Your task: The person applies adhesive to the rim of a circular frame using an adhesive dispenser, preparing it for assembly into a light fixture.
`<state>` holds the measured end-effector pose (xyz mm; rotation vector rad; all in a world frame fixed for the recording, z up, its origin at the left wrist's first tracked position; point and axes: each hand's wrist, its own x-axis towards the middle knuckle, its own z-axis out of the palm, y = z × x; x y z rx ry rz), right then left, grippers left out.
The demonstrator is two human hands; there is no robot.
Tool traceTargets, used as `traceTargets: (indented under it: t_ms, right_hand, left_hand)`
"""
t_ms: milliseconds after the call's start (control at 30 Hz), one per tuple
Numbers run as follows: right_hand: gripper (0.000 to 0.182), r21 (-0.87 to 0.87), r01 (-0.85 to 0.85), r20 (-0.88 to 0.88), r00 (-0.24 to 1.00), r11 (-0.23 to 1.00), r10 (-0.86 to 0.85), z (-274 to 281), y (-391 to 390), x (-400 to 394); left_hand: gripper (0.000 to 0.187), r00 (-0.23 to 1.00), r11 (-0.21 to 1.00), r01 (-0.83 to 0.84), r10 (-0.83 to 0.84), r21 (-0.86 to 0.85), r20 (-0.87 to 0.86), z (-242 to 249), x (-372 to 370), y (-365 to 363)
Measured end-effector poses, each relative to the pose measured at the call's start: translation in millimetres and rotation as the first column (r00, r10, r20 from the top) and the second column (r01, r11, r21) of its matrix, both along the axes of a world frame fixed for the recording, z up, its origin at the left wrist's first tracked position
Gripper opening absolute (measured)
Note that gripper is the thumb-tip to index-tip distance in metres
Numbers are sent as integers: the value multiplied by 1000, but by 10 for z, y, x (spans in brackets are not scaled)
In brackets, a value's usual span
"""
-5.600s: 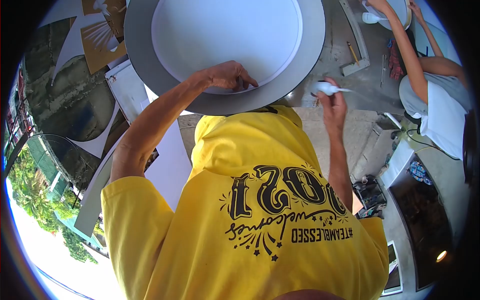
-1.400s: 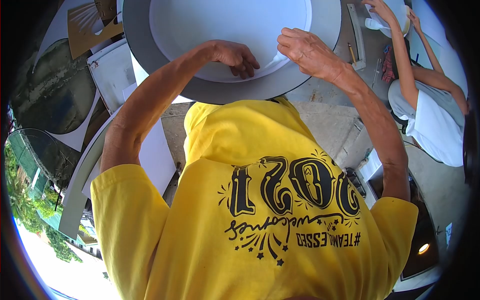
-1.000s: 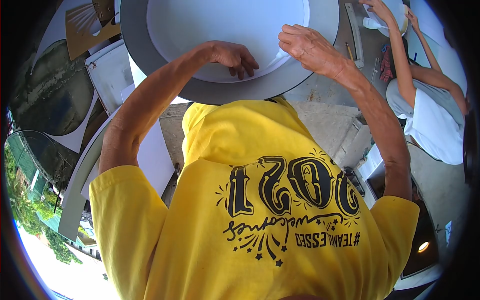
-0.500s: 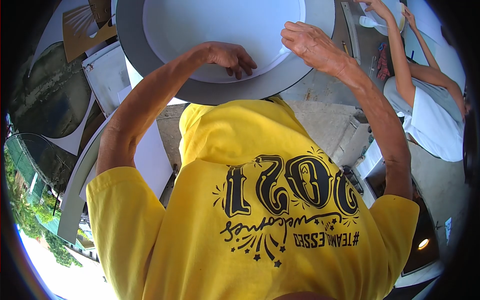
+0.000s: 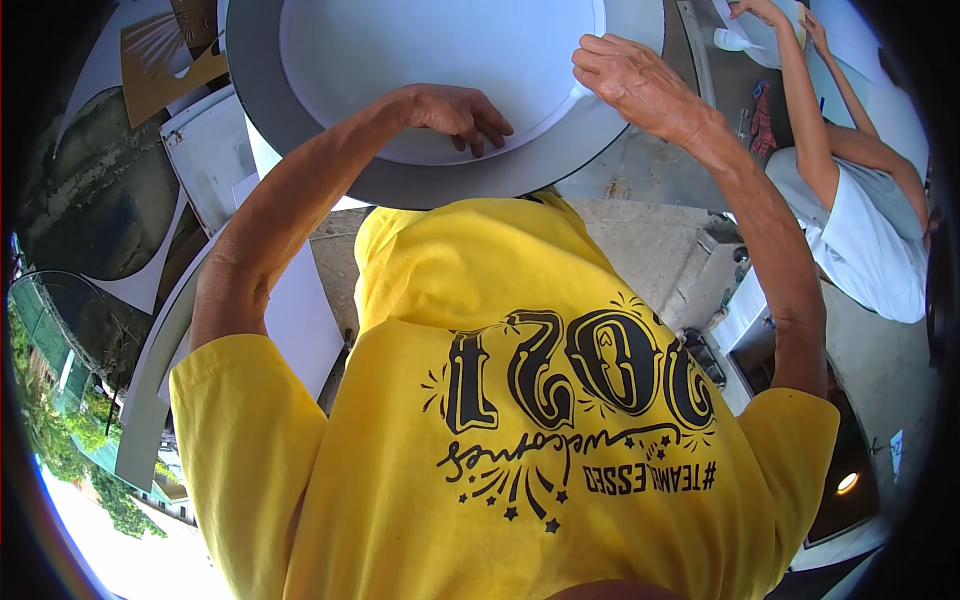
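In front of me is a large round piece with a wide grey rim [image 5: 480,185] and a pale white inner disc [image 5: 440,45] edged by a thin raised white strip. My left hand [image 5: 465,115] lies over the near part of this disc, fingers loosely bent and apart, tips by the strip. My right hand [image 5: 635,85] is closed above the right side of the rim. From its fingers a narrow white tip [image 5: 579,92] points down at the strip; the rest of that thing is hidden in the hand.
At the right, a co-worker in a white top [image 5: 865,250] reaches over another pale piece, near a white squeeze bottle [image 5: 733,41]. A red cloth-like item [image 5: 763,120] lies between us. Brown board [image 5: 150,75] and white sheets [image 5: 215,145] are at the left.
My right hand has moved a little to the right and away from me along the strip, with the white tip. My left hand has stayed almost in place.
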<state>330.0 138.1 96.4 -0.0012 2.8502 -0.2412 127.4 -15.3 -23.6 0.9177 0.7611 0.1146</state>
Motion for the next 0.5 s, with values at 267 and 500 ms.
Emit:
traceTargets:
  t_ms: [267,500]
  right_hand:
    - [11,43,-11,-37,999,999,12,37,59,-23]
    - [3,104,-42,-85,995,994,51,63,155,-45]
  left_hand:
    - [61,1000,1000,-10,10,-5,4,3,1,-2]
    - [61,1000,1000,-26,26,-7,5,-29,8,-12]
